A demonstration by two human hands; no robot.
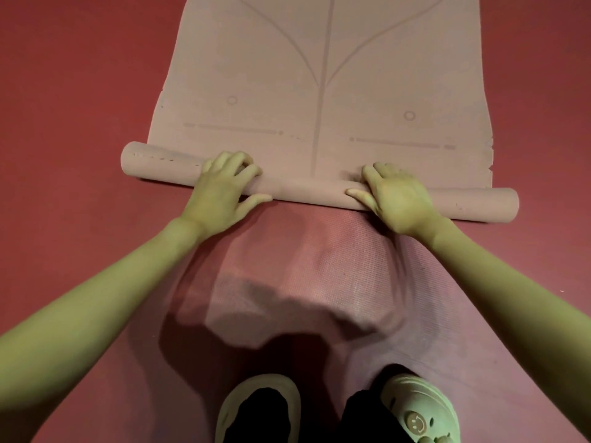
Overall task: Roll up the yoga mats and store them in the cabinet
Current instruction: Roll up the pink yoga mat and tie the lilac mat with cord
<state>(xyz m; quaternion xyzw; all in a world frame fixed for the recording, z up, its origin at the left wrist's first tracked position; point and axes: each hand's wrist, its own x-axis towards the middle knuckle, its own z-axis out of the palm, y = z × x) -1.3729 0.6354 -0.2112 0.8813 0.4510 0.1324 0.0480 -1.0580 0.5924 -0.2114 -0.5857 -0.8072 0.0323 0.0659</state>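
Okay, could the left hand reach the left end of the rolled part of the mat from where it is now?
Probably yes. The left hand already rests on the roll, and the stretch of roll out to its left end lies bare on the floor, with nothing between.

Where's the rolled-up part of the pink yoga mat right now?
In the head view, the roll lies across mid-frame under the left hand and right hand, between the mat's flat stretch and a darker textured mat nearer the feet.
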